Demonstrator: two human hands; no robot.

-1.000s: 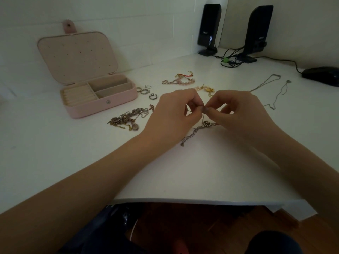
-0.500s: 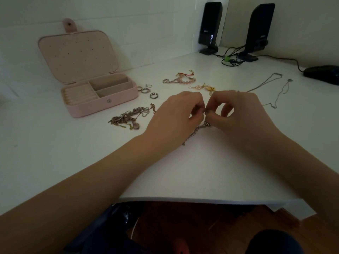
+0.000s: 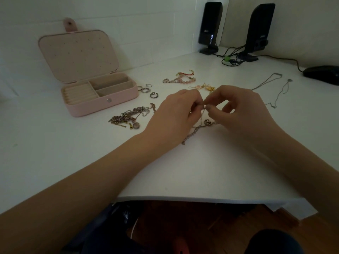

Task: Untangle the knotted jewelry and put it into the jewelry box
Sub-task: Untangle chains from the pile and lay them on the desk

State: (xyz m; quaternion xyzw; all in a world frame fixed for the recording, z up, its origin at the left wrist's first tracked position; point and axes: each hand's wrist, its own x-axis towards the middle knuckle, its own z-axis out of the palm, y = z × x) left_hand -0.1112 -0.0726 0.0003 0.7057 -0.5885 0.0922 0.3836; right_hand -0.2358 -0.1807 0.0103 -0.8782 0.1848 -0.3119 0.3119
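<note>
Both hands pinch a thin, seemingly silver chain.

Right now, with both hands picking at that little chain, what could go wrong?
Both hands, left and right, pinch the thin chain close together, so a hard tug might tighten the knot or snap a link. Its loose end trails on the table and could snag the tangled pile beside the left wrist. The jewelry box stands open, its compartments look empty, and a careless sweep could scatter the rings.
</note>
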